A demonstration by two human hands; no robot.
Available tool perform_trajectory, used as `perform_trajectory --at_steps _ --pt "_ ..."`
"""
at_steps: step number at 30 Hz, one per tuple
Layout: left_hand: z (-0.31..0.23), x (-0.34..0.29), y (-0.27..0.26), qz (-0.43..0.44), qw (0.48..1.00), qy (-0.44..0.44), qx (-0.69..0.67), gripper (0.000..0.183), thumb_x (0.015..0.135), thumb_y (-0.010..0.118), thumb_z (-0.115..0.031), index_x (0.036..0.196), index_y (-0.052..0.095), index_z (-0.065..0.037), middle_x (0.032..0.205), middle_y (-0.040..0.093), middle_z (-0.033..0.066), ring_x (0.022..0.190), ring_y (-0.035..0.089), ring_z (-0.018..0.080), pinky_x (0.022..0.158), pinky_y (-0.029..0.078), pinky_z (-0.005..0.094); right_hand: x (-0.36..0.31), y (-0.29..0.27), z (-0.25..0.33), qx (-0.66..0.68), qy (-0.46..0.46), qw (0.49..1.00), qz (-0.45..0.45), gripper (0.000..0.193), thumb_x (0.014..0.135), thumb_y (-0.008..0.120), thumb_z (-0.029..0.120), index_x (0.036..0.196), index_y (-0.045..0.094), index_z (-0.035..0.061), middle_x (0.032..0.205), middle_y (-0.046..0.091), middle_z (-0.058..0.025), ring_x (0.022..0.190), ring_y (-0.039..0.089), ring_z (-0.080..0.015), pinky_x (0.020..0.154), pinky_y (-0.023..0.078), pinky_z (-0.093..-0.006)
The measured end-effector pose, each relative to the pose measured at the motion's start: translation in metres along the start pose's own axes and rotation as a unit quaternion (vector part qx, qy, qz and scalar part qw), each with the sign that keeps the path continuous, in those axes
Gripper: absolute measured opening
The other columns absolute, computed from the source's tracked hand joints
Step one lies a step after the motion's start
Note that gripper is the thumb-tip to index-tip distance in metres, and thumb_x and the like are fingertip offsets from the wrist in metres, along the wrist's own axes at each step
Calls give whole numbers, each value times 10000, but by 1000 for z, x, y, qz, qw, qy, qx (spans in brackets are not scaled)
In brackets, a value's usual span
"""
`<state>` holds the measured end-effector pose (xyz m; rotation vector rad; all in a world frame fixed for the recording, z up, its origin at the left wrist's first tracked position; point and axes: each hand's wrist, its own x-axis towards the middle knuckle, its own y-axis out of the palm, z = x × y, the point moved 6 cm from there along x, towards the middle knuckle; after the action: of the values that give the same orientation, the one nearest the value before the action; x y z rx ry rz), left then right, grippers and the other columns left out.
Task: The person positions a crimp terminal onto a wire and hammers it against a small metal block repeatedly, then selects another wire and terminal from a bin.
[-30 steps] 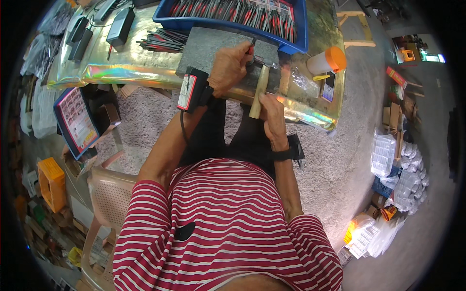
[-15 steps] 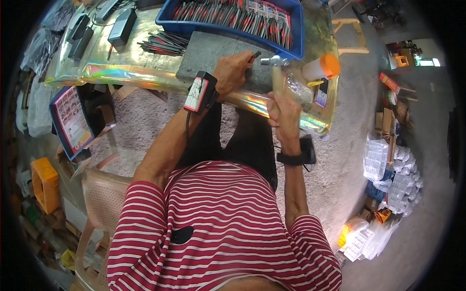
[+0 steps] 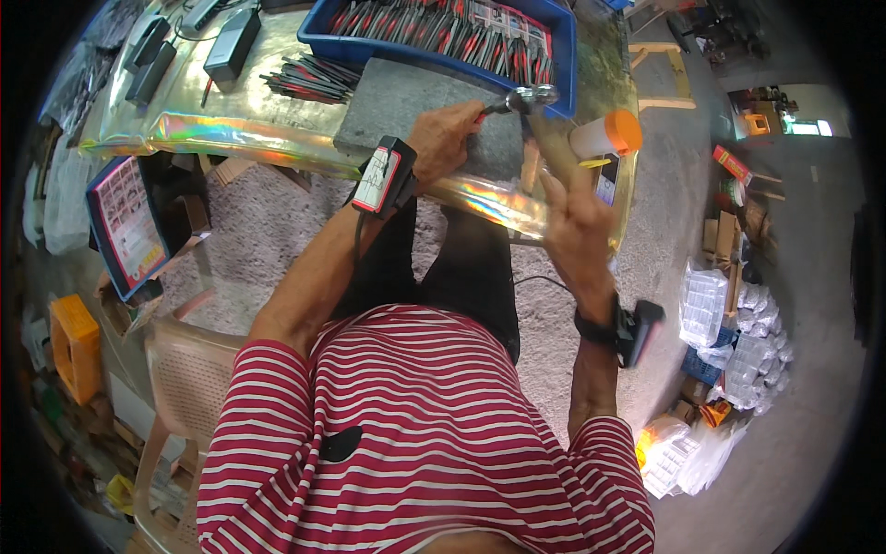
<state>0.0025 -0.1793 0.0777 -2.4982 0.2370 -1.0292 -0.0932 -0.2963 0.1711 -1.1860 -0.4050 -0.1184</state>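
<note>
Far left, down by the floor and well apart from the left hand: yellow-orange crate (image 3: 74,349), then a beige plastic chair (image 3: 189,365). Up on the gold foil-covered surface (image 3: 240,118), well left of that hand, a dark box-shaped device (image 3: 233,44). Nearer, beyond and left of the hand: loose pile of thin black-and-red pieces (image 3: 312,78). Blue tray (image 3: 323,44) packed with more of them, straight beyond the hand. Left wrist carries a boxy strapped-on unit (image 3: 376,178).

Left hand (image 3: 445,138) is over the grey block (image 3: 392,102), fingers closed in a narrow pinch on a red-and-black piece (image 3: 481,117) — mostly hidden by the fingers, so its full shape is unclear. Just right of the pinch: shiny head of the hammer (image 3: 551,143), overlapping the tray's near right corner in this view; can't tell height, or whether it touches the piece. Handle is blurred, running down to the right hand (image 3: 580,217), which is wrapped around its lower end.

Just beyond the right hand: white jar with orange lid (image 3: 604,134). Phone (image 3: 606,177) lies close by it, partly covered. Farther right, well apart and beyond: wooden frame (image 3: 683,78). Clear-wrapped packs (image 3: 703,309) sit right of the right hand.
</note>
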Motion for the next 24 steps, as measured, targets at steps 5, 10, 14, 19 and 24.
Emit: perform_trajectory --at_steps 5,10,14,19,24 --pt "4 -3 1 -3 1000 5 -6 112 728 517 29 788 437 -21 668 497 140 615 527 320 510 398 354 7 -18 8 139 36 987 -72 165 839 489 135 875 517 -23 569 483 -37 458 453 -128 427 355 -272" --pt "3 1 2 13 1000 -8 -4 93 742 510 14 783 432 -15 667 493 143 611 522 322 512 402 358 1 -49 14 177 81 966 -167 150 850 452 105 893 536 -12 598 473 5 545 455 -98 501 374 -228" --pt "6 2 4 22 999 -27 6 92 749 511 -1 777 425 -13 671 493 146 610 522 323 512 404 361 -1 11 1 -23 17 999 -29 155 828 477 97 908 522 -27 689 573 -170 533 543 -232 465 398 -315" --pt "5 2 2 15 1000 -7 8 88 752 510 -6 772 424 -10 669 497 151 610 523 326 513 405 362 -4 7 -7 145 100 982 -67 146 828 502 131 779 467 -2 575 486 -187 481 501 -337 421 367 -357" --pt "1 0 2 18 1000 -14 -5 85 749 507 1 768 425 -8 666 496 152 611 524 326 514 406 362 -26 60 -34 400 305 864 -4 300 876 438 267 734 456 3 505 422 -25 379 355 -69 322 287 -216"
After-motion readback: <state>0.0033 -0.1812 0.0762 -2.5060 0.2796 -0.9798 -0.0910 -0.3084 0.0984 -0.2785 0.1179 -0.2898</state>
